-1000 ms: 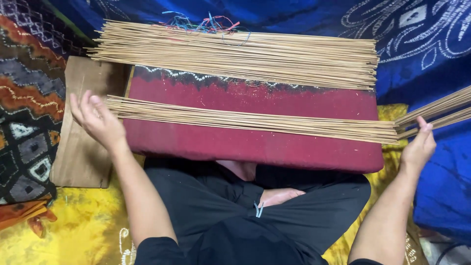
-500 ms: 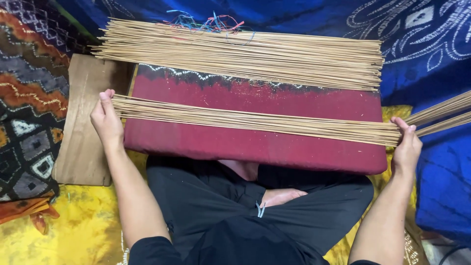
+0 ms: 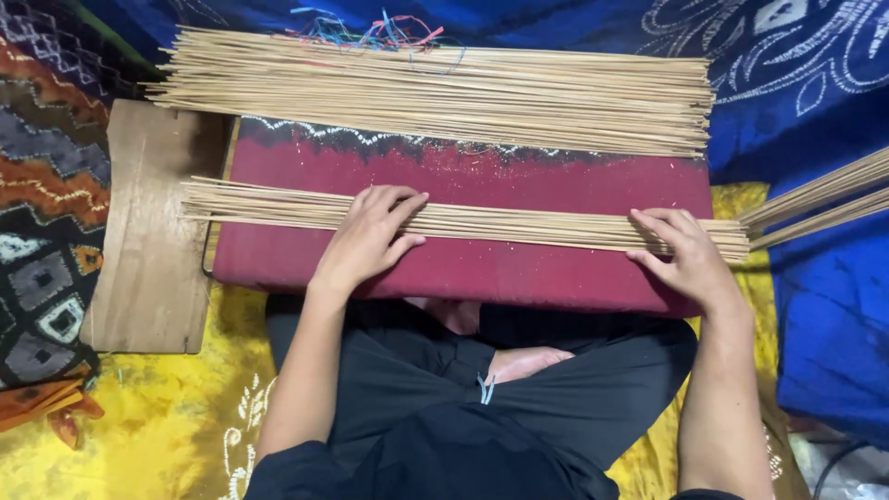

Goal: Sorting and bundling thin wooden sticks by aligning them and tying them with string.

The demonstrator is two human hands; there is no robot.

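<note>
— Where are the hands seen?

— The left hand (image 3: 370, 236) is laid flat on the near row of thin sticks (image 3: 519, 222), a little left of the middle. The fingers (image 3: 400, 206) are spread and pressed down on the sticks. The right hand (image 3: 687, 255) is laid on the same row, close to its right end. Nothing is gripped; both hands are kept open and flat on top.

— And where is that row of sticks found?

— It is stretched from left to right across the red cushion (image 3: 463, 273), between the two hands and under them. Its left end is stuck out past the cushion, over the wooden board (image 3: 153, 250). Its right end is reached just past the right hand.

— What else is seen?

— A bigger pile of sticks (image 3: 435, 93) is laid along the far edge of the cushion, well apart from the hands. Some coloured threads (image 3: 370, 32) are seen behind it. A few more sticks (image 3: 820, 199) are pointed in from the right side. A blue cloth (image 3: 815, 93) is spread behind and to the right, and a yellow cloth (image 3: 139, 417) is spread below.
</note>
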